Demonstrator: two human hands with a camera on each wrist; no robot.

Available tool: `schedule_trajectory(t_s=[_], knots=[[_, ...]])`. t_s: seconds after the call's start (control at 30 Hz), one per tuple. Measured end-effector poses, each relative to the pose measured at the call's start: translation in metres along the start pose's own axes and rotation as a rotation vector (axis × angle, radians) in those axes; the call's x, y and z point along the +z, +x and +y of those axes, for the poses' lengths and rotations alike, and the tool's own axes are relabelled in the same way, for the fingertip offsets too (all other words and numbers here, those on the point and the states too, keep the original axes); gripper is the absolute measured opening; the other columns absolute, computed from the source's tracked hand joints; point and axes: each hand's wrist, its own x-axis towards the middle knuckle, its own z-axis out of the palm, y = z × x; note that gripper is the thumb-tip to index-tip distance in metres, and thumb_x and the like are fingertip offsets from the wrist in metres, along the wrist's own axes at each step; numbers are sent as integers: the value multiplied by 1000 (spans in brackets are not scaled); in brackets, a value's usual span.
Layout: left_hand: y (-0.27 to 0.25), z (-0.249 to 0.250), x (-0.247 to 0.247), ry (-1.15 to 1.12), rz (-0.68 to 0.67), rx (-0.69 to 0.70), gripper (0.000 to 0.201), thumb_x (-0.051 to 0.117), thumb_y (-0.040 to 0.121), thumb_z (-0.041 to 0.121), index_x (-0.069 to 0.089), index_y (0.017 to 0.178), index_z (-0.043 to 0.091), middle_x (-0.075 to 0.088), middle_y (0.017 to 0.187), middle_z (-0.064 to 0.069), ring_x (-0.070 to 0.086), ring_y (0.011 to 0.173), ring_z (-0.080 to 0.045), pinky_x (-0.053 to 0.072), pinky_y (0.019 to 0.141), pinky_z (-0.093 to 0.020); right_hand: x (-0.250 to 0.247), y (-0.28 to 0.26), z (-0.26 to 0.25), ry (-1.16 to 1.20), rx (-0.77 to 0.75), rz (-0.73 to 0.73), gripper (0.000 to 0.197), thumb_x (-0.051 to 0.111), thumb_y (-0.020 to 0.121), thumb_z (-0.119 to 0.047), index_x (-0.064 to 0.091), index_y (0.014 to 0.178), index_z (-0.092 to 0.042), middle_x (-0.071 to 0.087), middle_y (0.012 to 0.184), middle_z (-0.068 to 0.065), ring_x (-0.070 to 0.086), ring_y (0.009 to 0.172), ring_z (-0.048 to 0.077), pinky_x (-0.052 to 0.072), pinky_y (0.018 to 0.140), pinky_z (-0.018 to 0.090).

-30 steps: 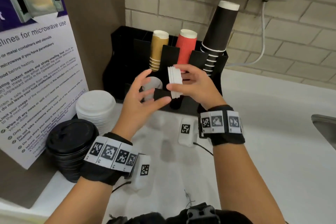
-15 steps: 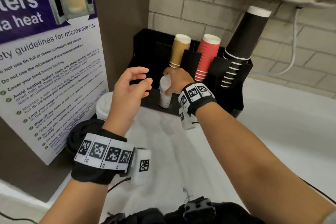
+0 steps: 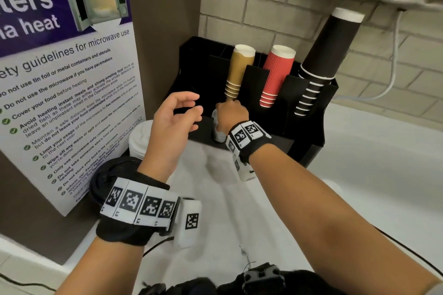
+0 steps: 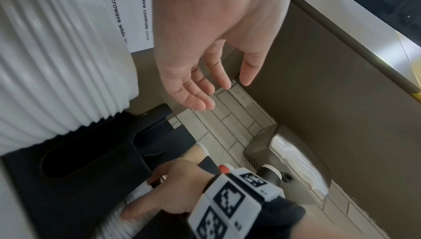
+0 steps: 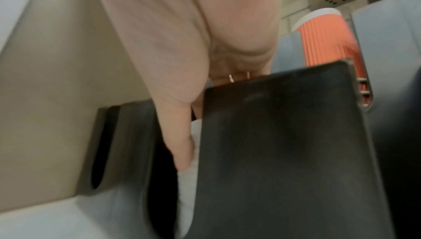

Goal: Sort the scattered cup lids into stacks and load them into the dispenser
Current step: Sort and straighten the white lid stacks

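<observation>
A black cup-and-lid dispenser [image 3: 309,132] stands against the brick wall. My right hand [image 3: 223,117] reaches into its lower front slot and grips a small stack of white lids [image 3: 217,135], held on edge inside the slot. In the right wrist view the thumb presses along the white lids [image 5: 188,187] beside a black dispenser panel [image 5: 273,153]. My left hand [image 3: 189,112] hovers open just left of the slot, holding nothing. On the counter to the left stand a stack of white lids [image 3: 140,139] and a stack of black lids [image 3: 105,175].
Gold cups [image 3: 236,72], red cups [image 3: 275,76] and black cups [image 3: 321,60] stick up from the dispenser's upper tubes. A microwave guidelines poster [image 3: 67,93] covers the brown panel at the left. The white counter [image 3: 359,175] stretches to the right.
My right hand carried the white lid stack from in front of the dispenser down into the lower slot. My left hand let go and drew back to the left, open.
</observation>
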Motion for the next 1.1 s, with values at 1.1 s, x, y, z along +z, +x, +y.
schedule_trajectory(t_s=[1.1], knots=[[-46,-31,52,49,-333,-202,15,58,94,13,66,102,23,62,82,13,65,80,-8,51,71,-20,39,-214,171,649,734,-215,92,81,69,-43,31,145,-34,35,141,10,36,132,34,40,104,47]])
